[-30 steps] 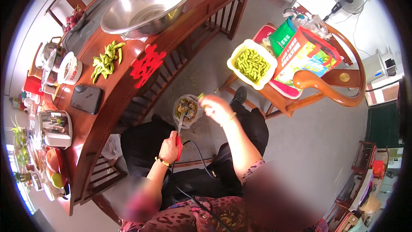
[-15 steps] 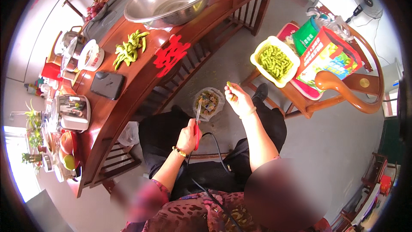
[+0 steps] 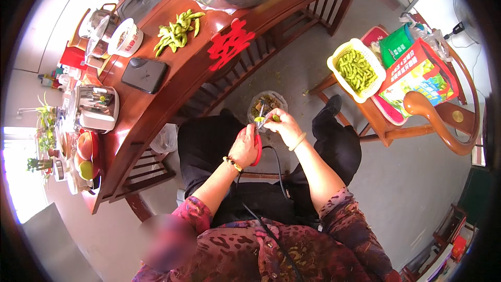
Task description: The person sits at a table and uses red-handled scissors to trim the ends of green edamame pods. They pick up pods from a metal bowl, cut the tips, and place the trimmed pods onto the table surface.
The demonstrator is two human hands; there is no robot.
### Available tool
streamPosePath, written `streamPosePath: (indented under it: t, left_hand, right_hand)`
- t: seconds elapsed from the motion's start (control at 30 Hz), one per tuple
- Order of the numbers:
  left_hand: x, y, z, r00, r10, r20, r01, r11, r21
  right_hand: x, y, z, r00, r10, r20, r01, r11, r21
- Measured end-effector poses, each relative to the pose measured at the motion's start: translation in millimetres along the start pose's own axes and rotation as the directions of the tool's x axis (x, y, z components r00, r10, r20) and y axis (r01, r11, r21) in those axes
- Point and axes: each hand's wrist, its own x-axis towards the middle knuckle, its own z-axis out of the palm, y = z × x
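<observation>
Grey floor (image 3: 402, 177); left hand (image 3: 243, 149) gripping scissors (image 3: 258, 151), right hand (image 3: 288, 129) close, pinching pod (image 3: 275, 118).

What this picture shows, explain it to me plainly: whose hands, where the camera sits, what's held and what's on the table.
There's no machine here, just a person's two bare hands. The view comes from the left of two wide fisheye cameras worn on the head, looking down, so straight edges bend near the rim.

The left hand holds red-handled scissors; the right hand holds a green pod near the blades. Beyond them, a bowl of scraps sits on the floor.

On the wooden table are a metal basin, loose pods and a flat black object, among others. A yellow basket of pods rests on the chair.
</observation>
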Motion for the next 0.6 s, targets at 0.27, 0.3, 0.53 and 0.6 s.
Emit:
streamPosePath:
  t: [0.27, 0.3, 0.53, 0.6]
  left_hand:
    - [-1, -1, 0, 0.999, -0.034, 0.014, 0.034, 0.999, -0.007]
    - [-1, -1, 0, 0.998, -0.046, 0.040, 0.045, 0.999, 0.005]
    - [-3, -4, 1, 0.987, -0.096, 0.129, 0.087, 0.994, 0.072]
    - [-4, -4, 1, 0.986, -0.098, 0.138, 0.090, 0.994, 0.060]
  right_hand:
    - [-2, 1, 8, 1.000, -0.003, -0.002, 0.003, 0.998, -0.062]
    - [-2, 0, 8, 1.000, -0.008, -0.010, 0.007, 0.995, -0.096]
    - [-1, 2, 4, 0.998, -0.053, -0.032, 0.043, 0.967, -0.249]
    - [-1, 3, 3, 0.998, -0.060, -0.038, 0.048, 0.963, -0.265]
